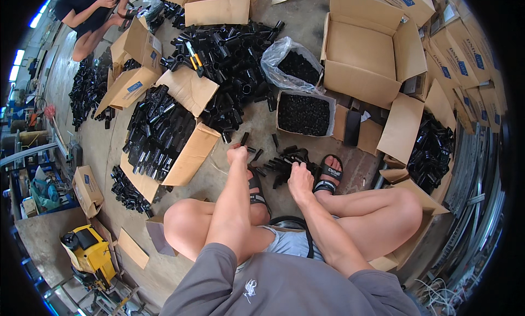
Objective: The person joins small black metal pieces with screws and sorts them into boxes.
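My left hand (237, 154) is closed, fingers pinched round a short black plastic tube (244, 137) that sticks out beyond the fingertips. More loose black tubes lie on the floor just right of it. My right hand (301, 180) is closed at the near edge of a small pile of black tubes (285, 161) between my feet; what its fingers grip, if anything, is hidden. Ahead of my hands stands a carton of small black parts (304, 114). To the left, an open carton (188, 157) lies with many black tubes spilling in and round it.
A large heap of black tubes (240, 64) bears two yellow-handled tools (193, 59). Beyond the parts carton sit a clear bag of black pieces (298, 67) and a big open box (361, 48). Stacked cartons (459, 59) line the right; another person (90, 15) crouches far left.
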`<state>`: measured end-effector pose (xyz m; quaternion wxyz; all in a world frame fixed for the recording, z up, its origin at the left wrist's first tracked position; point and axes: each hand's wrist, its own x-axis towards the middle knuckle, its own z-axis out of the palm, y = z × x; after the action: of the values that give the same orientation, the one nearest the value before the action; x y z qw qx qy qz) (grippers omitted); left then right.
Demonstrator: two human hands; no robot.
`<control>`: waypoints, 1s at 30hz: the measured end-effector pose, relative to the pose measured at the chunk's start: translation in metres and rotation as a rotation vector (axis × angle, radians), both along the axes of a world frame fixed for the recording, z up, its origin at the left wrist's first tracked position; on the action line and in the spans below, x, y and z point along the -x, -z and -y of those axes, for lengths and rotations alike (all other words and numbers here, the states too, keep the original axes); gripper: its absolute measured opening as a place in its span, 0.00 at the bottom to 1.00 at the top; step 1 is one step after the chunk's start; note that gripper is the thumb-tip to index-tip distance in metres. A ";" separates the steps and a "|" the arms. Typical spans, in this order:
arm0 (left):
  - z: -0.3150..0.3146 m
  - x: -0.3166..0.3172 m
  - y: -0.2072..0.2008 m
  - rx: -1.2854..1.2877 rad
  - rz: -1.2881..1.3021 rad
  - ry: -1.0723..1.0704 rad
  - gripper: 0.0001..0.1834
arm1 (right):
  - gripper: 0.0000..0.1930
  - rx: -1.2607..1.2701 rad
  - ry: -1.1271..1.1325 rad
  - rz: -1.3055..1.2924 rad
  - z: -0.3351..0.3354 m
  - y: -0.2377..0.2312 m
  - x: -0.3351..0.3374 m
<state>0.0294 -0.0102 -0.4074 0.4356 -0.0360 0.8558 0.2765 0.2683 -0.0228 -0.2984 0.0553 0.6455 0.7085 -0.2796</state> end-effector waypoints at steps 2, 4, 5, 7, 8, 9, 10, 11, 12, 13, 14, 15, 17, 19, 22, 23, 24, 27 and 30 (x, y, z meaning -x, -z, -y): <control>0.003 0.005 0.018 -0.101 0.197 -0.218 0.15 | 0.15 0.016 0.093 -0.059 0.001 -0.003 -0.002; 0.009 0.019 0.032 -0.139 0.419 -0.427 0.11 | 0.18 0.125 0.206 -0.277 -0.003 -0.003 -0.004; 0.009 0.022 0.029 -0.243 0.554 -0.500 0.10 | 0.19 0.177 0.267 -0.384 -0.008 -0.008 -0.002; 0.013 0.026 0.022 -0.462 0.819 -0.645 0.10 | 0.20 0.467 0.575 -0.818 -0.015 -0.020 0.008; 0.007 0.018 0.006 -0.565 0.863 -0.625 0.11 | 0.21 0.613 0.738 -1.029 -0.022 -0.030 0.011; -0.006 0.002 -0.029 -0.662 0.916 -0.595 0.12 | 0.19 0.805 0.741 -1.137 -0.033 -0.043 0.002; -0.019 -0.011 -0.067 -0.762 0.967 -0.559 0.14 | 0.21 0.901 0.726 -1.252 -0.043 -0.056 -0.003; -0.027 -0.013 -0.099 -0.849 1.004 -0.447 0.12 | 0.21 0.914 0.646 -1.367 -0.050 -0.073 -0.004; -0.034 -0.014 -0.128 -0.935 1.036 -0.334 0.10 | 0.22 0.929 0.559 -1.479 -0.056 -0.089 -0.005; -0.041 -0.013 -0.149 -1.020 1.064 -0.220 0.09 | 0.23 0.907 0.543 -1.526 -0.060 -0.106 -0.005; -0.046 -0.008 -0.164 -1.045 1.051 -0.190 0.08 | 0.23 0.890 0.516 -1.573 -0.064 -0.122 -0.003; -0.054 -0.005 -0.177 -1.071 1.042 -0.158 0.08 | 0.24 0.867 0.490 -1.620 -0.069 -0.137 -0.002; -0.068 -0.006 -0.210 -1.058 0.837 -0.018 0.09 | 0.24 0.775 0.495 -1.653 -0.072 -0.161 -0.005; -0.075 -0.011 -0.271 -0.906 0.713 0.252 0.08 | 0.22 0.652 0.522 -1.680 -0.074 -0.182 -0.004; -0.081 -0.008 -0.326 -0.764 0.654 0.495 0.12 | 0.19 0.539 0.464 -1.754 -0.081 -0.193 0.000; -0.081 -0.009 -0.340 -0.784 0.602 0.564 0.13 | 0.17 0.548 0.491 -1.803 -0.080 -0.196 0.002; -0.079 -0.009 -0.355 -0.801 0.548 0.631 0.14 | 0.17 0.543 0.518 -1.815 -0.080 -0.201 0.005; -0.073 -0.015 -0.380 -0.783 0.216 0.894 0.20 | 0.15 0.464 0.580 -1.808 -0.077 -0.209 0.005; -0.055 -0.028 -0.381 -0.874 0.076 0.984 0.23 | 0.16 0.273 0.621 -1.657 -0.074 -0.205 0.010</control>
<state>0.0577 0.0444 -0.0265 0.5155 0.5300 0.5655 0.3656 0.2581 0.0509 -0.0937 -0.4761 0.3869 0.2751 -0.7402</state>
